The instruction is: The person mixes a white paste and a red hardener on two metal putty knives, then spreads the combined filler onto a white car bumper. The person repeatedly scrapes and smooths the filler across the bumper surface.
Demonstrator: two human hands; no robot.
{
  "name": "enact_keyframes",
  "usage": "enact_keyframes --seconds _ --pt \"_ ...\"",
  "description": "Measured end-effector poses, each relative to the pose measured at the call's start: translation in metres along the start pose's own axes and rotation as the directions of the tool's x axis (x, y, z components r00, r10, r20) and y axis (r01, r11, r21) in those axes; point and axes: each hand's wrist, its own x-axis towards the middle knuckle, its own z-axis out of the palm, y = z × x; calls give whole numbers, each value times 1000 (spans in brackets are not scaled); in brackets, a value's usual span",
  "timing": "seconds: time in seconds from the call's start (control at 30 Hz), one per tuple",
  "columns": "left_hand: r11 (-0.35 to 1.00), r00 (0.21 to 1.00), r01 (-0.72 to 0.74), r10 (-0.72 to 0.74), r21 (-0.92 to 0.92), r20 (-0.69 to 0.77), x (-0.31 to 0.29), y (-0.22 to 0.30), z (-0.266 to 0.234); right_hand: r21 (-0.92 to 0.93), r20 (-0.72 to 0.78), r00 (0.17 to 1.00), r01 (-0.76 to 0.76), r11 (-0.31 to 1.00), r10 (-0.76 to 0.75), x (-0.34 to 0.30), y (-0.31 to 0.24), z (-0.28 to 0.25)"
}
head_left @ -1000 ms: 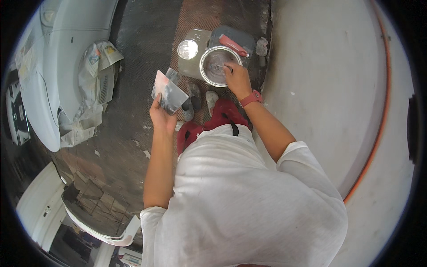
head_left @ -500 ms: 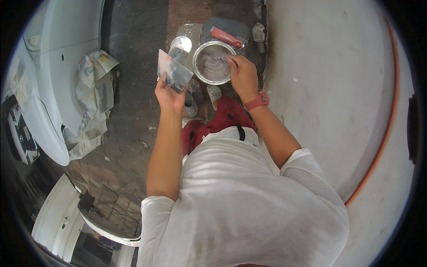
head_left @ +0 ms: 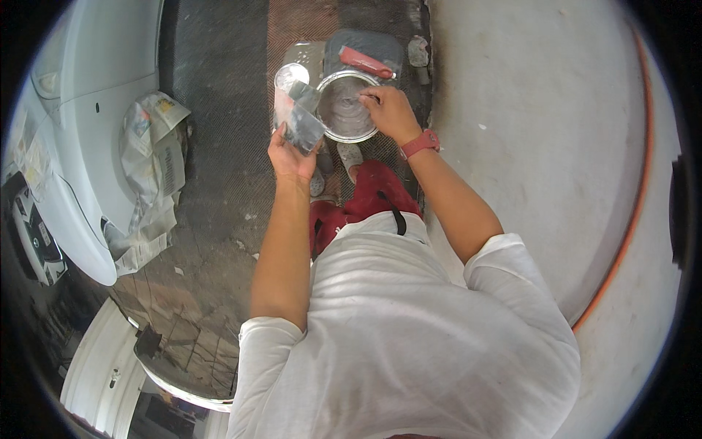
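My left hand (head_left: 292, 157) is closed around thin flat putty plates (head_left: 302, 130), partly pinkish and partly grey, smeared and held at the left side of the tin. The round open tin (head_left: 349, 139) has a shiny metal rim and holds greyish, swirled paste (head_left: 341, 102). Over its right side, my right hand (head_left: 393, 113) has its fingers pinched together, fingertips just above the paste. Whatever sits between those fingertips is too small to make out. A red band circles my right wrist.
Beyond the tin lie a red tube (head_left: 365, 62) on a dark grey surface (head_left: 391, 45) and a round silvery lid (head_left: 292, 74). A pale car body (head_left: 110, 139) with newspaper masking (head_left: 159, 150) stands at left. A pale wall-like surface (head_left: 526, 146) borders the right, with an orange hose (head_left: 635, 219).
My left hand and the plates have shifted right and slightly down, and the plates are turned differently. My right hand has moved a little to the left over the paste.
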Motion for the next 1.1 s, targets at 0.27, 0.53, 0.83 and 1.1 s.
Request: enact_keyframes --seconds 0.27,0.53,0.83,1.1 --pt "1000 998 13 -13 7 -62 11 -4 -10 400 287 904 -415 817 318 27 40 -2" --pt "999 998 -29 27 -21 -49 32 -10 -37 529 218 894 -445 723 392 16 68 -60" --pt "966 972 -199 217 167 -93 76 -14 -49 506 136 966 -259 823 220 8 66 -138" --pt "853 915 -374 403 365 -3 146 -36 -21 425 -44 999 -8 905 29 33 37 -162"
